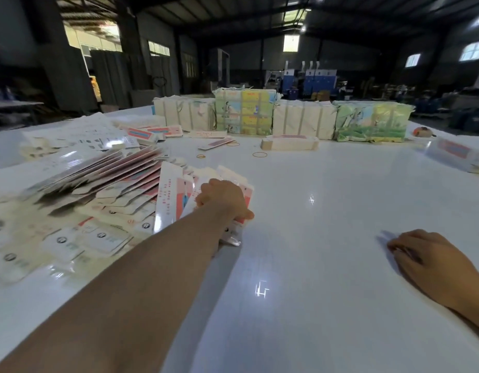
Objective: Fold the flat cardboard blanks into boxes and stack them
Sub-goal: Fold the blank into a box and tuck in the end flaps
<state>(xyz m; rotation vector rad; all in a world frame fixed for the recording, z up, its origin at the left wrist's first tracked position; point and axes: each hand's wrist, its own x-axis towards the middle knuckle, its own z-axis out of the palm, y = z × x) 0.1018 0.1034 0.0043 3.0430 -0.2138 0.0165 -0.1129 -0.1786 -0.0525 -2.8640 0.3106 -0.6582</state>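
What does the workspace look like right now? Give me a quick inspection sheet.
Surface: white glossy table, bare in the near middle.
Job's things: fanned pile of flat blanks at left; one folded box farther back.
Clutter: rubber bands; strapped bundles across the far side.
Grippers: left hand on the blanks at the pile's right edge, grip hidden; right hand resting on the table, holding nothing.
Cables: nothing seen.
Surroundings: dim warehouse, blue machines at the back.
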